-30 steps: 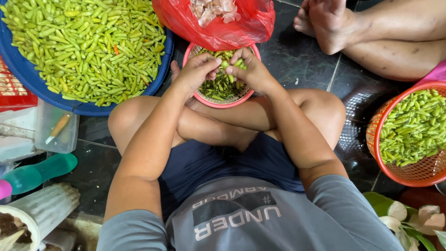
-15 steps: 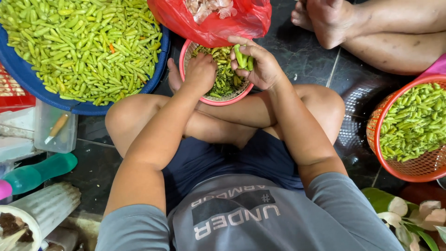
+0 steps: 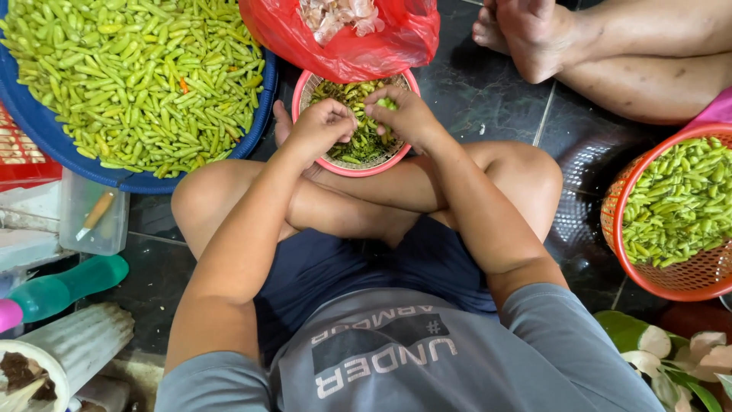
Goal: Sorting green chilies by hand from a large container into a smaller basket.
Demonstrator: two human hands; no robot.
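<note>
— Chillies (image 3: 358,137), small and green, heaped in the little pink basket (image 3: 371,167) that rests on the floor against the person's crossed shins. Both hands are over it.

— And the left hand (image 3: 320,126)?

— Curled over the near-left part of the basket, fingers (image 3: 341,122) bunched tight, knuckles up. It looks pinched on a chilli, but the fist hides what is inside, so I cannot tell for sure.

— The right hand (image 3: 408,114)?

— Just beside it, thumb and fingers closed narrow on one pale green chilli (image 3: 385,104) at the far side of the basket. The two hands nearly touch above the pile.

— What lies around them?

— Far left, a wide blue basin (image 3: 61,156) brimming with the same green chillies (a few orange ones mixed in). Straight ahead, a red plastic bag (image 3: 351,53) slumps over the pink basket's far rim, with pale, papery pieces showing in its mouth. Off to the right, well apart, an orange mesh basket (image 3: 686,278) holds more green chillies.

— Anyone else in view?

— Another person's bare foot (image 3: 534,38) and leg at the top right, on the dark tiled floor (image 3: 488,99). Near left, a clear plastic tub (image 3: 91,221) with a small knife-like tool in it, and a teal bottle (image 3: 65,286) lying on its side.
</note>
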